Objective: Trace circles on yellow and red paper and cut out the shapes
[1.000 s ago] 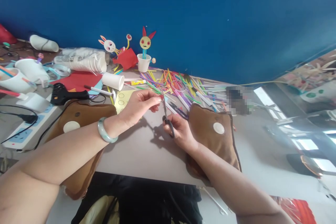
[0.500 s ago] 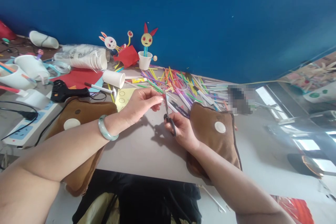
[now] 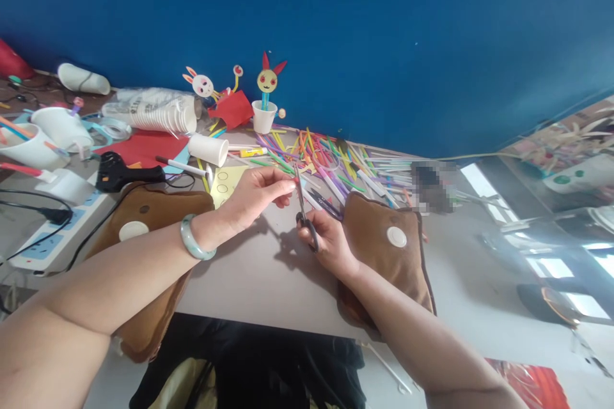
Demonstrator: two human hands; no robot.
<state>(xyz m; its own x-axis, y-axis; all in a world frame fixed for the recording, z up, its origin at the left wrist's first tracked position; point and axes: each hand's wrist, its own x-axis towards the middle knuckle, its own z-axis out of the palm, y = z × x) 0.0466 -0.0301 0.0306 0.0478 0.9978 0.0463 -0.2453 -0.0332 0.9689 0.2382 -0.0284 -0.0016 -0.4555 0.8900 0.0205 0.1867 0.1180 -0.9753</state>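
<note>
Black cloth: (image 3: 259, 358) between 6 and 7 o'clock, at the near edge of the tabletop (image 3: 240, 287).
Right hand: (image 3: 329, 241) just off the middle toward 5 o'clock, fingers curled into the handles of the scissors.
Scissors: (image 3: 307, 232) at the middle, raised, tips toward 12; blades look nearly together, though whether they meet is too small to tell.
Left hand: (image 3: 256, 199) between 8 and 9 o'clock, thumb and forefinger pinched on a red scrap, a bracelet (image 3: 194, 239) at the wrist.
Red scrap: (image 3: 296, 179) at the left fingertips, right beside the blades, mostly hidden.
Cushions: a brown cushion (image 3: 163, 206) at 8 under the left forearm, a matching brown pillow (image 3: 371, 223) at 4 by the right.
Yellow sheet: (image 3: 223, 186) at 9, drawn circles on it, partly behind the left hand.
Straws: (image 3: 330, 169) a loose colourful heap toward 2, beyond the scissors.
Potted puppet: (image 3: 267, 81) between 10 and 11, yellow face, red ears, standing in a white cup (image 3: 263, 118).
Wall: (image 3: 307, 25) blue, at 12.
Against half a second ago: the whole view sits slightly lower; both grips and the tabletop things are unchanged.
</note>
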